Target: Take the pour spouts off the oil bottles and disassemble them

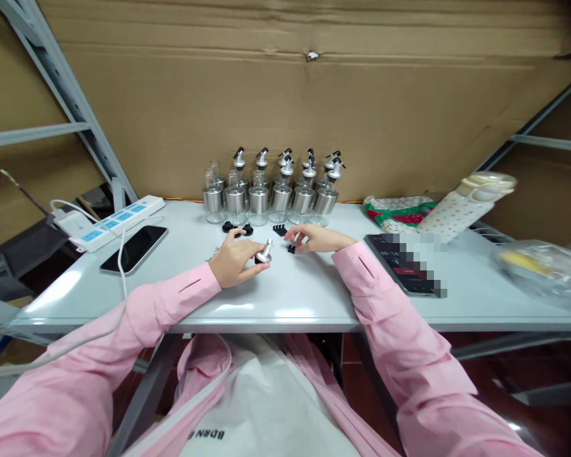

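Clock dial laid flat on the table, centred between the hands, twelve at the cardboard wall.

Left hand [233, 260]: at nine, grasping one pourer [265, 252], silvery and smooth, with slim spout, flared collar and black base.
Right hand [316, 238]: at two, fingers curled at a small black piece [291, 249]; whether it is gripped cannot be told.
Black toothed pieces [280, 230]: at twelve. Black round parts [247, 230]: at eleven.
Bottles [259, 202]: at twelve, clear glass in brushed-metal sleeves, several topped with pourers; the front row partly hides the back.
Table [314, 304]: pale grey, glossy.
White power strip [109, 227]: at ten; its cable crosses the dark phone [137, 247] at nine and the left pink sleeve.
Second phone [400, 265]: at four.
Patterned cloth [394, 214] and dotted tumbler [461, 206]: at two.
Crinkled clear bag [547, 273]: at three.
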Tool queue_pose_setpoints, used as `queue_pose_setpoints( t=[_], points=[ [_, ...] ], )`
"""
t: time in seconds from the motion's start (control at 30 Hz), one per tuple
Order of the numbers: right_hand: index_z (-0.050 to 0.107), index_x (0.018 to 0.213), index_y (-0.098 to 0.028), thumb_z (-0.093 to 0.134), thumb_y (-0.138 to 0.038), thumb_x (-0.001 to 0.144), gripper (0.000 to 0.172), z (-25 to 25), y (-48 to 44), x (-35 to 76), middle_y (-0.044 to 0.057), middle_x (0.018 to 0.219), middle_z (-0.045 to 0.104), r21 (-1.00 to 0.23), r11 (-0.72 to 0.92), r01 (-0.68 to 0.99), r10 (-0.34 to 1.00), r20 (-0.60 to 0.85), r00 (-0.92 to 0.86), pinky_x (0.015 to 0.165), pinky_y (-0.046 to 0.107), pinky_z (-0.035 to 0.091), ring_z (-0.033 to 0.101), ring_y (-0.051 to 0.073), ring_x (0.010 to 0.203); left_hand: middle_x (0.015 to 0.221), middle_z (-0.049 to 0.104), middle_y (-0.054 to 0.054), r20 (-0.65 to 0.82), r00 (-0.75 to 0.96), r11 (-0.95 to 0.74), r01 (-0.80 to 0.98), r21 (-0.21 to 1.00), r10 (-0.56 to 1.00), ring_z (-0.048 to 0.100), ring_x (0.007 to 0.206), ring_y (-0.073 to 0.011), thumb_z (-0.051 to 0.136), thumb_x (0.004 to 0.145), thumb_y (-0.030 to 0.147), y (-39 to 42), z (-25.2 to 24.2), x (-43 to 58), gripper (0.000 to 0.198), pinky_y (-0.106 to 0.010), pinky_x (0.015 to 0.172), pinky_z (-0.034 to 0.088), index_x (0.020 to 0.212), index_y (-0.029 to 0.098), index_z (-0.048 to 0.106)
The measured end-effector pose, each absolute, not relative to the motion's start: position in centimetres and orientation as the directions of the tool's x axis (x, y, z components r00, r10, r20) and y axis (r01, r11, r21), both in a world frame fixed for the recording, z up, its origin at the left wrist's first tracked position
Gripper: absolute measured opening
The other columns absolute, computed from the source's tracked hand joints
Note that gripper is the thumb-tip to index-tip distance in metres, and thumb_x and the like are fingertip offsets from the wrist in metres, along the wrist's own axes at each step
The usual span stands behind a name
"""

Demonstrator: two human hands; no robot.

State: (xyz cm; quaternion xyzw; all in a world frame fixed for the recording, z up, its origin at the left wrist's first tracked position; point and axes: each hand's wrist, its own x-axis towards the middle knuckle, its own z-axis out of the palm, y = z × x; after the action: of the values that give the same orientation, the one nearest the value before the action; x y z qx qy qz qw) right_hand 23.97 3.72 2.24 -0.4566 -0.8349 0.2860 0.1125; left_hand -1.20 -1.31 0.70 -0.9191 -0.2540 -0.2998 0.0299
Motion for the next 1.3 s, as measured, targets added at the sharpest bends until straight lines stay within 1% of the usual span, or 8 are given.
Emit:
queue_pose_setpoints(
  t=[0.33, 0.7, 0.77, 0.83, 0.93, 1.0, 1.1, 1.3],
  points=[
    [0.070, 0.084, -0.017, 0.065, -0.015, 0.062, 0.023, 1.6, 4.1, 23.7, 0.001, 0.077, 0.063, -0.553, 0.500, 0.666, 0.784, -0.037, -0.620, 0.070, 0.024, 0.044, 0.054, 0.012, 0.070, 0.075, 0.067, -0.002, 0.586, 0.693, -0.878, 0.473, 0.072, 0.421, 0.060, 0.068, -0.0149, 0.042, 0.086, 0.041, -1.2, 0.6, -1.2, 0.030, -0.041, 0.095, 0.028, 0.094, 0.017, 0.056],
    [0.068, 0.085, -0.015, 0.066, -0.016, 0.062, 0.023, 1.5, 4.0, 23.6, 0.001, 0.077, 0.063, -0.549, 0.490, 0.678, 0.788, -0.054, -0.613, 0.069, 0.023, 0.042, 0.054, 0.012, 0.070, 0.074, 0.067, -0.002, 0.584, 0.701, -0.881, 0.470, 0.055, 0.410, 0.060, 0.066, -0.0144, 0.041, 0.087, 0.040, -1.1, 0.6, -1.3, 0.029, -0.041, 0.094, 0.027, 0.093, 0.016, 0.056],
    [0.065, 0.082, -0.014, 0.066, -0.020, 0.065, 0.018, 1.7, 3.6, 23.1, 0.002, 0.076, 0.062, -0.515, 0.522, 0.680, 0.812, 0.057, -0.581, 0.066, 0.023, 0.042, 0.054, 0.012, 0.069, 0.074, 0.067, -0.002, 0.588, 0.699, -0.881, 0.470, 0.050, 0.406, 0.060, 0.066, -0.0145, 0.039, 0.088, 0.040, -1.1, 0.6, -1.3, 0.029, -0.041, 0.094, 0.027, 0.093, 0.016, 0.055],
    [0.062, 0.083, -0.014, 0.063, -0.028, 0.071, 0.019, 1.8, 2.9, 22.0, 0.004, 0.078, 0.060, -0.443, 0.613, 0.654, 0.789, 0.322, -0.522, 0.066, 0.025, 0.042, 0.052, 0.013, 0.069, 0.075, 0.067, -0.003, 0.604, 0.688, -0.879, 0.475, 0.042, 0.401, 0.059, 0.067, -0.0146, 0.037, 0.089, 0.039, -0.9, 0.6, -1.3, 0.030, -0.041, 0.093, 0.028, 0.092, 0.015, 0.054],
    [0.054, 0.103, -0.014, 0.059, -0.038, 0.077, 0.036, 2.0, 1.6, 20.1, 0.009, 0.092, 0.058, -0.229, 0.795, 0.562, 0.553, 0.657, -0.513, 0.070, 0.028, 0.043, 0.052, 0.016, 0.077, 0.072, 0.066, -0.002, 0.627, 0.666, -0.866, 0.498, 0.029, 0.404, 0.058, 0.065, -0.0146, 0.035, 0.089, 0.039, -0.6, 0.5, -1.4, 0.031, -0.041, 0.092, 0.029, 0.091, 0.015, 0.054],
    [0.052, 0.109, -0.016, 0.055, -0.038, 0.081, 0.035, 2.0, 0.9, 19.1, 0.010, 0.099, 0.057, -0.041, 0.854, 0.519, 0.388, 0.716, -0.581, 0.073, 0.030, 0.043, 0.053, 0.017, 0.084, 0.066, 0.064, 0.000, 0.636, 0.658, -0.860, 0.509, 0.018, 0.403, 0.056, 0.062, -0.0140, 0.034, 0.088, 0.040, -0.4, 0.5, -1.5, 0.032, -0.040, 0.089, 0.031, 0.086, 0.015, 0.054],
    [0.057, 0.101, -0.019, 0.047, -0.034, 0.087, 0.023, 1.9, 0.3, 18.3, 0.008, 0.093, 0.060, 0.201, 0.841, 0.503, 0.228, 0.711, -0.665, 0.071, 0.028, 0.040, 0.053, 0.016, 0.082, 0.060, 0.060, 0.001, 0.655, 0.659, -0.867, 0.498, -0.009, 0.371, 0.052, 0.057, -0.0130, 0.034, 0.086, 0.039, -0.4, 0.5, -1.5, 0.031, -0.038, 0.084, 0.032, 0.077, 0.016, 0.052],
    [0.058, 0.085, -0.017, 0.043, -0.034, 0.090, 0.024, 1.8, 0.3, 18.3, 0.006, 0.079, 0.061, 0.368, 0.770, 0.521, 0.124, 0.715, -0.688, 0.061, 0.026, 0.037, 0.051, 0.014, 0.069, 0.067, 0.062, -0.002, 0.700, 0.603, -0.865, 0.500, 0.042, 0.383, 0.052, 0.059, -0.0137, 0.025, 0.089, 0.045, -0.7, 0.9, -1.5, 0.039, -0.038, 0.083, 0.032, 0.077, 0.016, 0.050]
  ],
)
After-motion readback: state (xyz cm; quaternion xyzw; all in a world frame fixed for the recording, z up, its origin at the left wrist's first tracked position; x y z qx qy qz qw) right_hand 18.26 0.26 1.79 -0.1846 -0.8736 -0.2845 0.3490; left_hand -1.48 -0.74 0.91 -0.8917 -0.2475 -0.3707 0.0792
